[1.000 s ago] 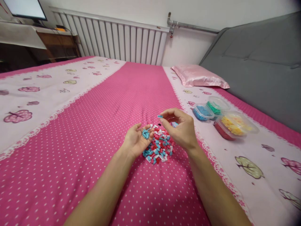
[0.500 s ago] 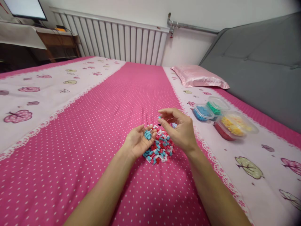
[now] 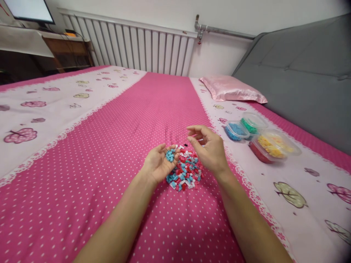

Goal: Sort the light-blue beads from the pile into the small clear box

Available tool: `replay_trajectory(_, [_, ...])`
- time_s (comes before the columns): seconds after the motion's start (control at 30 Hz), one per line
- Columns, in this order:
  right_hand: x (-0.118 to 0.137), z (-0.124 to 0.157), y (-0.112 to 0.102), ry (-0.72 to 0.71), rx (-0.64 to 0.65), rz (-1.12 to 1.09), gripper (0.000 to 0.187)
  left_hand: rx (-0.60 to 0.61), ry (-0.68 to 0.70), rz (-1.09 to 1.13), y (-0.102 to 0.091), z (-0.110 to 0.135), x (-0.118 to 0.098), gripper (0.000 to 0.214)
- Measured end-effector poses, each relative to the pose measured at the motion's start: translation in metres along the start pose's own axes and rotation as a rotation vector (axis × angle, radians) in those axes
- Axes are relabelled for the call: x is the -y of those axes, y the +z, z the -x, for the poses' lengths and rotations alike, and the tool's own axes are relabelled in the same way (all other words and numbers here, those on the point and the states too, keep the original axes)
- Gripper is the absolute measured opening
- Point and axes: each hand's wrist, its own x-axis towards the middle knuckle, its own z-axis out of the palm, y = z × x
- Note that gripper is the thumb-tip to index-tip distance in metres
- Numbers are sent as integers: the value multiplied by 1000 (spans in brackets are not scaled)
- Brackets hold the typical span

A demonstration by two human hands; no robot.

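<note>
My left hand is palm up with its fingers curled a little, holding a small heap of light-blue toy building bricks. Right beside and partly under its fingers lies a mixed pile of tiny bricks in red, pink, white and blue. Over the far right side of that pile hovers my right hand, thumb and fingers apart, with no brick visible between them. A single black brick lies at the pile's far edge. Something pale behind my right hand is mostly hidden.
On the bed's right side stand clear plastic boxes: one with blue pieces, one with green, and one with yellow above a red-filled one. Farther back are a pink pillow, a grey headboard and a radiator.
The blue brick at my right fingertips no longer shows there. My left hand with its bricks has shifted slightly left, away from my right hand.
</note>
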Motion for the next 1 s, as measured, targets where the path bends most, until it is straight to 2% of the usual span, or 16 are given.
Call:
replay_trajectory(0.1, [-9,-2,-1,83,31,85,24,-66,100,7,0,1,-4,22])
replay_trajectory(0.23, [-22,-2,3,127,190,239,25,-113,171,17,-3,1,-11,24])
replay_trajectory(0.4, [-33,3,17,46,441,430,28,-156,207,40,-5,0,-14,25])
replay_trajectory(0.5, [-36,7,25,-17,537,504,29,-160,217,52,-5,0,-14,25])
replay_trajectory(0.77, [-43,11,32,-13,583,677,27,-158,205,27,-7,-1,-15,24])
replay_trajectory(1.0, [-43,12,30,-38,586,625,19,-150,196,16,-8,-2,-14,24])
